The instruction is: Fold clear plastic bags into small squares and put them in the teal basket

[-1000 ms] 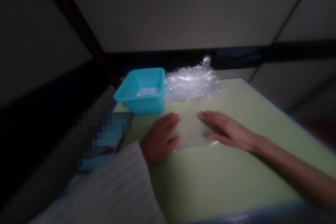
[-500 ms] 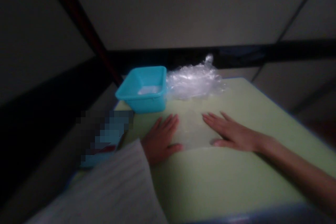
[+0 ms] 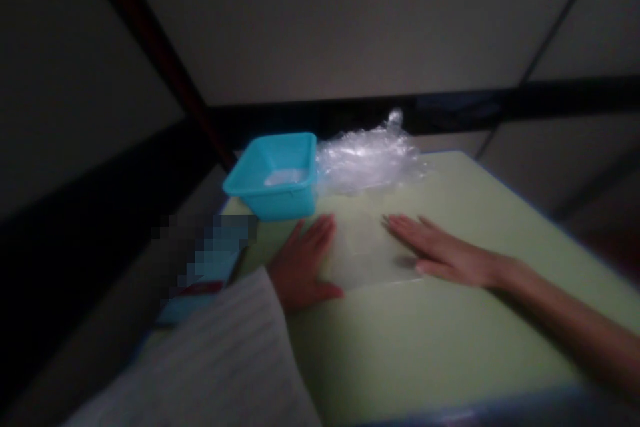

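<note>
A thin, see-through plastic bag or sheet [image 3: 373, 263] lies flat on the pale green tabletop [image 3: 400, 347]. My left hand [image 3: 304, 267] rests at its left edge, palm down, with the fingers stretched out and the thumb apart. On the opposite side, my right hand [image 3: 443, 250] has its fingers extended over the sheet's right edge; a shadow shows beneath its thumb, which seems slightly raised. Neither hand grips anything.
A turquoise plastic basket [image 3: 280, 203] with something whitish inside stands beyond my left hand. Beside it sits a crumpled heap of clear plastic [image 3: 367, 160]. A partly pixelated blue item [image 3: 215, 260] lies at the table's left edge. A wall rises behind.
My right thumb has lifted a little and shifted right, baring more of the sheet's near right corner. My left hand has edged slightly left. The view has tilted slightly.
</note>
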Motion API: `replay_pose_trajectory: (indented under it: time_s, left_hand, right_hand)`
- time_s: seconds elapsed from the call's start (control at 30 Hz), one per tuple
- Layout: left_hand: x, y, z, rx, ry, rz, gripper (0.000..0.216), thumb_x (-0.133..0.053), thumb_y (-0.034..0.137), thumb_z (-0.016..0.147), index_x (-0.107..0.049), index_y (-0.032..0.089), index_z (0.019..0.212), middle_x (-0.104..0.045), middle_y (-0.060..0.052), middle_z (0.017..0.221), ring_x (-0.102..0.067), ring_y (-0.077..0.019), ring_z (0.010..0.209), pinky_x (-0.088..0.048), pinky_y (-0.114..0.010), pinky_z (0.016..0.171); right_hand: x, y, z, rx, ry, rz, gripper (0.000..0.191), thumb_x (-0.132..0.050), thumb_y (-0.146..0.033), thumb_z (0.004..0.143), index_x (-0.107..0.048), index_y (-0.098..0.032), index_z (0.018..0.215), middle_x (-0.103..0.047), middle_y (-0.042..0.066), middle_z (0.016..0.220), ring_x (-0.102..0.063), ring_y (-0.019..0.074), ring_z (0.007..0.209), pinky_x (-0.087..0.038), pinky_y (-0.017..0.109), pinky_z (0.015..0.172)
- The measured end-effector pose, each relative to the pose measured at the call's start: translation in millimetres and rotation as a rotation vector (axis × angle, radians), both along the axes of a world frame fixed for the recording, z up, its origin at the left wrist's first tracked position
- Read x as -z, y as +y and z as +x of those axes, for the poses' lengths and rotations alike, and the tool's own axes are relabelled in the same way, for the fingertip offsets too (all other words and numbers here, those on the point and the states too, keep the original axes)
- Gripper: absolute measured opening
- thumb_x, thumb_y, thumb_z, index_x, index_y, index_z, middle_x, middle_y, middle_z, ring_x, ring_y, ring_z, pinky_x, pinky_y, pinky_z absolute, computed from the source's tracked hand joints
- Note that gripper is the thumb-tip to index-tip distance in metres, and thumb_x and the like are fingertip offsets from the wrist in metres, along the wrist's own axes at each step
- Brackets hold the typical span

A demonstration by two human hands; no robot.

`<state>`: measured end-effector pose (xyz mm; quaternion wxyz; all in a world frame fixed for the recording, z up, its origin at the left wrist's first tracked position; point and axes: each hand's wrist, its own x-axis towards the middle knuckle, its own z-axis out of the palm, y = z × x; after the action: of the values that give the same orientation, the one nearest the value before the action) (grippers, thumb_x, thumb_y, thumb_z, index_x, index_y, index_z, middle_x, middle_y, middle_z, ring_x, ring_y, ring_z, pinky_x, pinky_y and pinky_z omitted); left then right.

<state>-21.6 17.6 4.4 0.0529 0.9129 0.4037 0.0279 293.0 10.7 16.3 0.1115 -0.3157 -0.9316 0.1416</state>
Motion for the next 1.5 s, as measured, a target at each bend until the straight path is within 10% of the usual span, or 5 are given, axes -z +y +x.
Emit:
replay_pose_trajectory:
  time_s: [0.27,0.57,1.17,1.5]
  left_hand:
    - [-0.8,-15.2,5.7,0.311,-0.222,0.049,0.065,-0.047,0.049,0.084,-0.033,0.015,0.138,-0.036,-0.015,0.143,-0.03,-0.0274,0.134,-0.017,-0.045,0.111]
    - [2.1,-17.8,12.0,0.338,-0.259,0.156,0.042,-0.045,0.043,0.084,-0.057,0.013,0.111,-0.063,-0.014,0.113,-0.056,-0.0261,0.105,-0.04,-0.042,0.095]
    - [-4.9,-20.2,16.9,0.312,-0.287,0.184,0.031,-0.055,0.035,0.078,-0.06,0.015,0.1,-0.066,-0.009,0.105,-0.059,-0.022,0.094,-0.045,-0.037,0.085]
    - [-3.6,-18.8,18.0,0.292,-0.323,0.172,0.027,-0.055,0.026,0.078,-0.061,0.015,0.102,-0.066,-0.008,0.104,-0.06,-0.0205,0.094,-0.046,-0.035,0.084]
  right_hand:
    - [-25.9,-17.7,-9.7,-0.194,-0.069,0.265,0.024,-0.047,-0.035,0.091,-0.064,-0.017,0.092,-0.062,0.008,0.089,-0.055,0.0199,0.084,-0.042,0.035,0.074]
    - [-14.2,-21.3,-16.4,-0.195,-0.2,0.426,0.025,-0.047,-0.021,0.088,-0.056,-0.019,0.065,-0.054,0.002,0.071,-0.048,0.0165,0.068,-0.033,0.032,0.062]
    - [-17.4,-16.6,-10.4,-0.159,-0.075,0.449,0.025,-0.036,-0.019,0.093,-0.053,-0.017,0.074,-0.053,0.003,0.067,-0.043,0.016,0.063,-0.032,0.031,0.06]
    - [-28.8,-11.9,-6.8,-0.096,0.162,0.192,0.018,-0.041,-0.022,0.094,-0.058,-0.015,0.088,-0.058,0.006,0.082,-0.051,0.0158,0.078,-0.04,0.029,0.071]
